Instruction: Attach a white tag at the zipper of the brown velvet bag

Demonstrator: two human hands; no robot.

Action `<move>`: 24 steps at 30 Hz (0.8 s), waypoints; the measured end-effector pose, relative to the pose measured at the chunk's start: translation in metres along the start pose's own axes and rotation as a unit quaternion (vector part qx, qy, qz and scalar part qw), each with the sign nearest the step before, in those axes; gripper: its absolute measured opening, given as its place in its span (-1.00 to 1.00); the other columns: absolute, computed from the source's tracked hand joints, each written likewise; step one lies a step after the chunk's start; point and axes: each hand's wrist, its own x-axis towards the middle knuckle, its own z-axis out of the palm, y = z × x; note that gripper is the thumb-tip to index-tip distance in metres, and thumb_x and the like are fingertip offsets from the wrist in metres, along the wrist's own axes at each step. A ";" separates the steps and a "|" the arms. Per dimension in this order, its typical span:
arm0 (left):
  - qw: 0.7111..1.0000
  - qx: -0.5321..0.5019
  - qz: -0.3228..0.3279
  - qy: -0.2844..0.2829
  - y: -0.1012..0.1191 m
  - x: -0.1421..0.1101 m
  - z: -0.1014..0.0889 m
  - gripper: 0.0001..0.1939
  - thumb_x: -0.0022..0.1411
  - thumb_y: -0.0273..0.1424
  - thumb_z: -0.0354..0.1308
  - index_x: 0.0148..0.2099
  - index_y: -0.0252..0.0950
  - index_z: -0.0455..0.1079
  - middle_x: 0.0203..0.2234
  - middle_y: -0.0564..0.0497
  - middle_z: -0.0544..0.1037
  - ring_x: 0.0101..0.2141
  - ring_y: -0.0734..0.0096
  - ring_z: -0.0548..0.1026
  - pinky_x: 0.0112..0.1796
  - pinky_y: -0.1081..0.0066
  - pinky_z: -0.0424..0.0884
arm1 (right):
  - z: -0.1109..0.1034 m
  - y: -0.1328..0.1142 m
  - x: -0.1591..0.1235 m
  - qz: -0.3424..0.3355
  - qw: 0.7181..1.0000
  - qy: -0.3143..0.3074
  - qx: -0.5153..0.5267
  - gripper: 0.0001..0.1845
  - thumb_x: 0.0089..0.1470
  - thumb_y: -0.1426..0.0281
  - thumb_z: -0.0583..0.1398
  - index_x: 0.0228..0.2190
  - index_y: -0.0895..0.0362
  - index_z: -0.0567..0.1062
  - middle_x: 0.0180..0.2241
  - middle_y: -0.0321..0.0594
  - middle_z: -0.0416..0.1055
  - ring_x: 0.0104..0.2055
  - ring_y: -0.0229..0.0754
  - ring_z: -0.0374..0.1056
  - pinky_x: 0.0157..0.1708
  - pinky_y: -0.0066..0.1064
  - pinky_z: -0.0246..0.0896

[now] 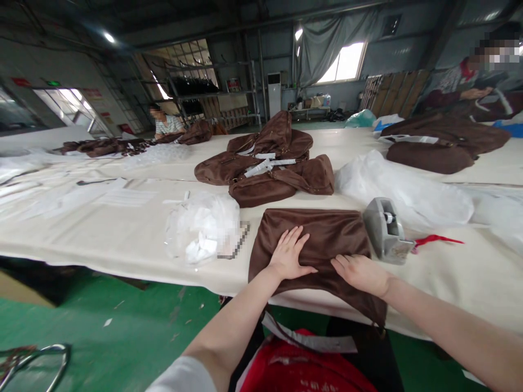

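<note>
A brown suede-like bag [327,234] lies flat at the near edge of a long cream-covered table [102,228], one corner hanging over the edge. My left hand [291,255] rests flat on its middle, fingers stretched out. My right hand [359,272] lies on the bag's near right part, fingers pointing left and pressed on the fabric; nothing shows in its grasp.
A grey tape dispenser [384,231] with a red strip [435,239] stands right of the bag. Crumpled clear plastic bags [202,228] lie left, a large one [404,188] right. A pile of brown bags [269,166] sits behind. Two people work at the far table ends.
</note>
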 end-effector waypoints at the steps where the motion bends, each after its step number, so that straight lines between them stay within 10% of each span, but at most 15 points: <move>1: 1.000 0.000 0.000 -0.001 0.000 0.000 0.000 0.07 -0.13 0.12 0.27 0.32 -0.29 0.01 0.33 -0.21 -0.04 0.31 0.05 -0.11 0.27 0.01 -0.17 | -0.001 0.002 -0.002 -0.006 1.000 0.002 0.000 -0.80 0.08 0.62 0.08 -0.27 0.23 0.45 -0.43 -0.15 0.42 -0.53 -0.22 0.32 -0.55 -0.39 0.01; 16: 1.000 -0.001 -0.002 -0.016 0.000 0.000 -0.001 0.03 -0.08 0.11 0.24 0.32 -0.27 0.00 0.34 -0.19 -0.07 0.32 0.08 -0.15 0.27 0.03 -0.17 | -0.001 0.007 -0.019 0.032 0.998 -0.013 0.046 -0.78 0.12 0.59 0.07 -0.26 0.17 0.47 -0.40 -0.19 0.44 -0.50 -0.21 0.36 -0.51 -0.36 0.14; 24: 0.999 -0.012 -0.013 -0.047 -0.003 0.010 -0.004 0.02 0.01 0.16 0.13 0.36 -0.23 -0.11 0.36 -0.17 -0.18 0.33 0.07 -0.21 0.26 -0.01 -0.19 | 0.007 -0.036 0.000 0.201 0.964 0.113 0.134 -0.35 0.11 0.13 0.14 0.16 0.18 0.25 0.24 0.05 0.11 0.23 0.18 0.07 0.13 0.02 0.04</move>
